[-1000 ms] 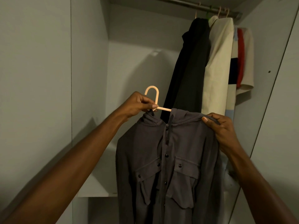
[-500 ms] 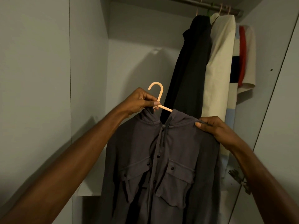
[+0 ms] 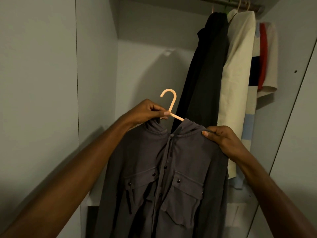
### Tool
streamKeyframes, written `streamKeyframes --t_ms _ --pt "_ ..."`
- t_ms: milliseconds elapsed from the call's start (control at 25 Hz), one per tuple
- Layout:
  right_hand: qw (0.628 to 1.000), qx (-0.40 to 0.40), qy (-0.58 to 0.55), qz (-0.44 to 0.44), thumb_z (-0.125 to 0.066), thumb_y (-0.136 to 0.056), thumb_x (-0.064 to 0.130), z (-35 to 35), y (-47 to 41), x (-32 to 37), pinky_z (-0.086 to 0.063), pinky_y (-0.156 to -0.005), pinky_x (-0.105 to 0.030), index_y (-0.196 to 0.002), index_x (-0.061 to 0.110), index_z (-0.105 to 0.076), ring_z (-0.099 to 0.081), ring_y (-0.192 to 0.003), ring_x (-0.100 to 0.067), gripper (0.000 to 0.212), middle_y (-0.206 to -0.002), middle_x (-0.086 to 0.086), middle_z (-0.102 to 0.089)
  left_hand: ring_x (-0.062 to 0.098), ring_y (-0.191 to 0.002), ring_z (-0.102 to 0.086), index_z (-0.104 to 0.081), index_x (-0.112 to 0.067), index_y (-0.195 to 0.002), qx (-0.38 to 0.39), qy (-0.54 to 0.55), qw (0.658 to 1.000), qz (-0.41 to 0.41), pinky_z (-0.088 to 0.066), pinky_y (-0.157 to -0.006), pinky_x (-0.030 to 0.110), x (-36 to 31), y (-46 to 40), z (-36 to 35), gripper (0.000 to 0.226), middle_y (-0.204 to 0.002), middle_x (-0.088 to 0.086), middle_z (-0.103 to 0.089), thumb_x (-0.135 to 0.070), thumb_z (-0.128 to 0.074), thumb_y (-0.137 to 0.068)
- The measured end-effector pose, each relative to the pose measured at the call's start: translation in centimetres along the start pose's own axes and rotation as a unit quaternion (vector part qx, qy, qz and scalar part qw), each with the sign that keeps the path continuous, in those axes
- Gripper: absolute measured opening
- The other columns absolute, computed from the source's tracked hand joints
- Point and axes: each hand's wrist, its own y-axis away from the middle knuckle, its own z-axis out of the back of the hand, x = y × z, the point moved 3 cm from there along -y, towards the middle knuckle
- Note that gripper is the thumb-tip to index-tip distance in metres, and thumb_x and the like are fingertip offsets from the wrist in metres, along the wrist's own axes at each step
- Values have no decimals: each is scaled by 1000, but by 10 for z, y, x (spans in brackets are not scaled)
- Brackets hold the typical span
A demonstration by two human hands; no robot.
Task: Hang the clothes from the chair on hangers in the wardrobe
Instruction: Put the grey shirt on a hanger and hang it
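Observation:
A dark grey hooded jacket (image 3: 171,169) with two chest pockets hangs on a peach plastic hanger (image 3: 171,102) in front of the open wardrobe. My left hand (image 3: 149,111) pinches the hanger at the base of its hook, beside the jacket's left collar. My right hand (image 3: 221,138) grips the jacket's right shoulder over the hidden hanger arm. The hook points up and left, well below the rail (image 3: 228,2) at the top.
On the rail hang a black garment (image 3: 205,74), a cream one (image 3: 238,74) and a red, cream and navy one (image 3: 265,57), all to the right. The wardrobe's left wall (image 3: 96,74) and a white shelf (image 3: 93,200) lie low left; a door panel (image 3: 301,134) stands at right.
Both hands have shifted slightly with the jacket, and the hanger hook has tilted to lean rightward. The camera has tipped down a little, so the rail sits nearer the top edge.

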Motion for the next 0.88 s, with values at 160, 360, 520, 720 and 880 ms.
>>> streamKeyframes --t_ms 160,360,520,720,880 --pt "999 -29 -11 -20 -59 -92 36 15 7 -8 -56 -88 -46 -95 9 -78 -72 -87 -24 33 -89 -5 -77 17 -91 -76 -83 -12 -98 41 -133 987 77 -59 -89 30 49 37 30 28 -92 -1 -80 -25 -90 -74" --pt "999 -37 -10 -12 -62 -97 28 11 6 1 -59 -82 -36 -95 8 -78 -72 -85 -23 25 -88 -6 -76 18 -89 -76 -82 -11 -98 -25 -93 991 91 -60 -84 28 85 57 51 31 -90 0 -80 -31 -84 -75" --pt "998 -60 -12 -7 -62 -99 21 10 -5 18 -56 -69 -19 -91 11 -77 -72 -79 -15 19 -84 -2 -76 21 -86 -73 -78 -12 -101 -53 -130 978 153 -63 -70 34 122 55 60 23 -88 3 -77 -32 -75 -90" --pt "997 -53 -29 -43 -63 -98 18 22 -13 29 -58 -74 -24 -93 8 -77 -73 -82 -19 18 -88 -9 -76 20 -75 -67 -72 1 -93 -92 -73 982 145 -56 -67 34 131 50 54 37 -79 13 -69 -34 -63 -100" --pt "994 -33 -80 -60 -57 -100 15 44 -19 45 -59 -79 -22 -105 3 -74 -73 -92 -23 21 -99 -11 -77 18 -67 -58 -66 11 -80 -202 19 976 80 -44 -65 29 109 20 67 46 -71 13 -62 -33 -71 -95"
